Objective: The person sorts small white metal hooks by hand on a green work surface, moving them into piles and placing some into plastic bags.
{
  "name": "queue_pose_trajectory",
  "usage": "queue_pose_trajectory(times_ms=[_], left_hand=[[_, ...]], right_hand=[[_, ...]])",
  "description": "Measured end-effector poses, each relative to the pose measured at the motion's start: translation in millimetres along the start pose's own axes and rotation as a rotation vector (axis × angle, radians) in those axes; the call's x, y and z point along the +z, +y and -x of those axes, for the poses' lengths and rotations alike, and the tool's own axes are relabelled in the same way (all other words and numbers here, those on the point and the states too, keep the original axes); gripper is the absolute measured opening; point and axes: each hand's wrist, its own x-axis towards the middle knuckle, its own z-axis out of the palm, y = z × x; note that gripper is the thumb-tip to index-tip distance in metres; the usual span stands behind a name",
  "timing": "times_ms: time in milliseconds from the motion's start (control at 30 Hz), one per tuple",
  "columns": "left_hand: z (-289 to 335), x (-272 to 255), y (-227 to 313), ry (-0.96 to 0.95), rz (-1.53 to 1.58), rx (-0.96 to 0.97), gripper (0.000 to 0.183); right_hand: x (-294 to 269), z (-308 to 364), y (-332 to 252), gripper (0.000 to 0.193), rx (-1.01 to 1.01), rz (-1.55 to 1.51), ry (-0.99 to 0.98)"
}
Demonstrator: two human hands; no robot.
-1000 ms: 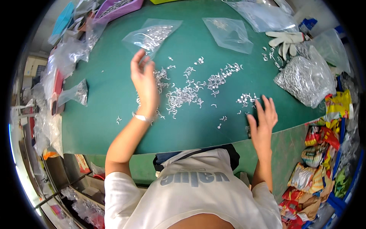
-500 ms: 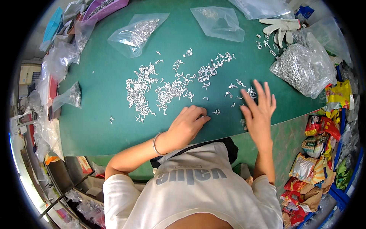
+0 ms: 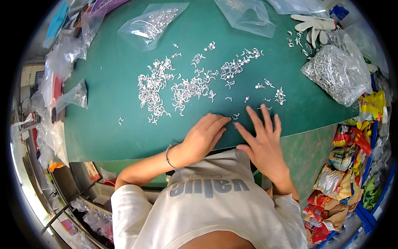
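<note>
Small silver curved metal pieces lie in loose heaps on the green table: a left heap (image 3: 151,89), a middle heap (image 3: 188,90) and a smaller far-right heap (image 3: 232,68). My left hand (image 3: 203,137), with a bracelet at the wrist, rests near the table's front edge. Its fingers are bent together, and whatever they hold is hidden. Just right of its fingertips lies a single metal piece (image 3: 236,116). My right hand (image 3: 265,151) is spread beside it, palm down, its index fingertip at a tiny piece by the left fingers. A few pieces (image 3: 280,96) lie beyond the right hand.
Clear bags of metal parts (image 3: 159,23) lie at the far side, with a bulging bag of silver rings (image 3: 333,72) at right. A white work glove (image 3: 315,27) lies behind that. More plastic bags (image 3: 74,97) line the left edge. Colourful packets (image 3: 331,182) are stacked on the right.
My right hand has moved left and nearer, from the right-hand pieces to beside my left fingertips. The left fingers reach slightly further right. The view has shifted a little.
</note>
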Motion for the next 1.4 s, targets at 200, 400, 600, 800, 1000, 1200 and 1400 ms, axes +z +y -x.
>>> queue_pose_trajectory(times_ms=[200, 400, 600, 800, 1000, 1200, 1400], left_hand=[[-3.2, -2.4, 6.1, -0.044, -0.1, 0.044, 0.031], [6.7, -2.8, -2.9, -0.016, -0.096, 0.064, 0.029], [5.1, 4.6, 5.5, -0.046, -0.052, 0.045, 0.031], [9.2, 8.8, 5.4, 0.006, -0.038, 0.038, 0.032], [5.8, 5.4, 13.2, -0.012, -0.164, 0.081, 0.031], [11.2, 8.8, 1.3, -0.074, -0.083, 0.087, 0.028], [22.4, -2.1, 1.4, -0.049, -0.096, 0.055, 0.028]], right_hand=[[5.1, -24.4, 19.3, 0.051, 0.061, 0.053, 0.196], [-0.4, -12.5, 13.6, 0.048, 0.094, 0.081, 0.103], [0.5, -4.0, 11.5, 0.054, 0.099, 0.055, 0.059], [14.0, 4.1, -11.5, 0.061, 0.006, -0.004, -0.077], [5.3, -12.7, 16.1, 0.057, 0.125, 0.064, 0.163], [19.6, -28.6, 36.4, 0.057, 0.309, 0.221, 0.285], [27.0, -63.2, 27.7, 0.052, -0.046, -0.071, 0.196]])
